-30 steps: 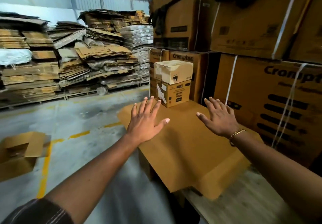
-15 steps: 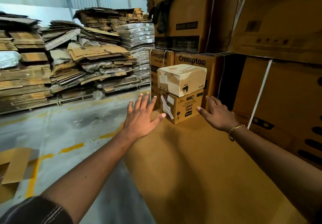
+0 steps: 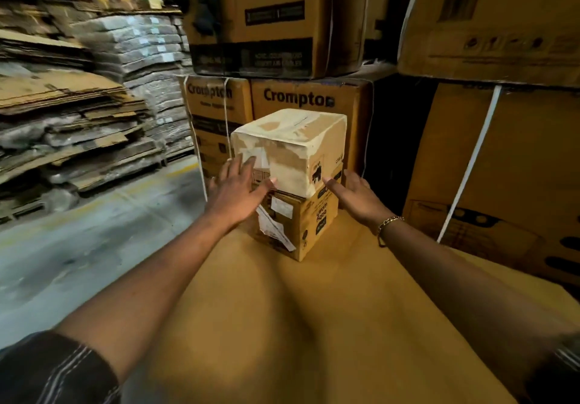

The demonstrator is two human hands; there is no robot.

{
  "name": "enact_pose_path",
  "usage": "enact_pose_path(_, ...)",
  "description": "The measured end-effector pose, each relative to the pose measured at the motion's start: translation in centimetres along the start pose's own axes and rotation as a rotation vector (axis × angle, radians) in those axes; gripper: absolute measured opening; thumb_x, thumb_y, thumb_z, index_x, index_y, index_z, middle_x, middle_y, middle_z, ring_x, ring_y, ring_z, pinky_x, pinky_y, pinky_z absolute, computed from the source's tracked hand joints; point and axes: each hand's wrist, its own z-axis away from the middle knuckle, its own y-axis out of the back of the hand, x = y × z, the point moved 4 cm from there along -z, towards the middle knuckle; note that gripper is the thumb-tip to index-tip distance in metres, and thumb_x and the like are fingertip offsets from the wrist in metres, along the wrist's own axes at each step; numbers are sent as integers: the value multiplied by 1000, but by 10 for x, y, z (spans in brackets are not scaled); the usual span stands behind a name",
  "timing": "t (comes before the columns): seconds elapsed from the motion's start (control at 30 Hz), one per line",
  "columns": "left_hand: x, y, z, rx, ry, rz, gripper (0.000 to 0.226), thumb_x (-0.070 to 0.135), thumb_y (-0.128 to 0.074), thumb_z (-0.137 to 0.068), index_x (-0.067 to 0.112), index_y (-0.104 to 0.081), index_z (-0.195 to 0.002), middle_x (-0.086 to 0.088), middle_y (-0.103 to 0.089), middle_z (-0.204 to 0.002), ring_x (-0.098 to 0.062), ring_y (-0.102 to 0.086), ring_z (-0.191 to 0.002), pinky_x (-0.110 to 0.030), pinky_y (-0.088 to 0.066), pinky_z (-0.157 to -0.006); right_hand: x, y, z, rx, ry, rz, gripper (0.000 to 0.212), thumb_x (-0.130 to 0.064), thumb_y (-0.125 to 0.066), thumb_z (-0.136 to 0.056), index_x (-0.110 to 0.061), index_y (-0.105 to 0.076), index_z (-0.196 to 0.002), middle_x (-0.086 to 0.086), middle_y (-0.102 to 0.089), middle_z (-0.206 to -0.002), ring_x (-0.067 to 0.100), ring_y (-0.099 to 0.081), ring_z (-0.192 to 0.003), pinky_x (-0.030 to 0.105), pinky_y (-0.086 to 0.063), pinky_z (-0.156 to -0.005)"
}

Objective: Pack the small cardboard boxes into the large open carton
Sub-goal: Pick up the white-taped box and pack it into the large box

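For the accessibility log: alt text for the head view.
The left hand and right hand, fingers straight, reach either side of a pale box stacked on a brown box, on a cardboard sheet. Large printed cartons stand behind; flattened cardboard piles lie left.

The left hand hides part of the pale box. The cardboard stacks are blurred, as is print on the lower box.

Upper box sits on lower box; stacked cartons behind; flattened cardboard left.
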Motion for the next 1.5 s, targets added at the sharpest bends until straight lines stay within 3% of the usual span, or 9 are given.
enact_pose_path(0.43,-78,-16,-167,-163,266,726,91,75,-45,-90,24,-17,-159,-11,-20,-165,-37,-26,-148,-58,-28,-116,-54,-51,-103,87,-472,-645,106,-87,-54,-73,-37,-17,-159,4,-9,-168,45,-13,-150,77,-19,-107)
enact_pose_path(0.57,-82,-25,-194,-253,418,1019,44,67,-58,-88,29,-64,-109,3,-61,-116,-15,-61,-90,-34,-45,-72,-62,-58,-121,92,-561,-696,107,-87,-59,-68,-38,-24,-156,10,-10,-167,49,-12,-148,81,-16,-103)
enact_pose_path(0.6,-82,-27,-198,-301,440,1064,38,67,-60,-87,31,-64,-99,4,-60,-110,-14,-58,-85,-35,-44,-71,-62,-61,-124,87,-581,-712,106,-87,-60,-67,-36,-29,-155,12,-14,-166,50,-15,-146,81,-15,-103)
enact_pose_path(0.7,-89,-40,-207,-498,512,1065,75,68,-64,-79,23,-53,-138,-8,-53,-143,-37,-45,-132,-66,-28,-108,-58,-70,-127,96,-665,-756,113,-87,-67,-58,-26,-40,-149,13,-34,-158,47,-30,-140,79,-11,-105)
enact_pose_path(0.77,-90,-47,-210,-591,530,1094,76,67,-66,-76,24,-52,-136,-12,-56,-139,-43,-42,-133,-76,-21,-107,-55,-76,-126,86,-691,-783,113,-87,-68,-54,-23,-47,-144,13,-45,-147,46,-38,-134,79,-13,-104)
enact_pose_path(0.9,-90,-50,-209,-593,511,1153,55,62,-66,-76,26,-57,-116,-8,-64,-112,-38,-52,-113,-77,-27,-102,-59,-83,-124,35,-699,-868,90,-81,-69,-56,-18,-64,-120,11,-65,-118,36,-56,-106,57,-42,-79)
enact_pose_path(1.2,-58,-13,-177,-505,371,1274,31,58,-62,-84,32,-63,-101,3,-76,-91,-26,-64,-95,-58,-44,-88,-66,-38,-90,87,-500,-876,50,-65,-64,-70,-22,-68,-96,3,-76,-72,28,-71,-77,43,-57,-55)
enact_pose_path(1.33,-27,2,-143,-474,283,1324,28,59,-62,-85,35,-65,-100,6,-75,-96,-19,-67,-91,-49,-42,-83,-54,-9,-55,151,-444,-909,53,-65,-69,-64,-22,-69,-96,6,-75,-85,32,-71,-90,53,-53,-84)
enact_pose_path(1.5,23,34,-101,-409,123,1353,22,55,-62,-87,34,-65,-96,23,-72,-70,5,-66,-57,-29,-42,-60,-40,28,3,247,-366,-985,51,-60,-68,-67,-24,-65,-102,7,-72,-92,35,-65,-100,55,-46,-92)
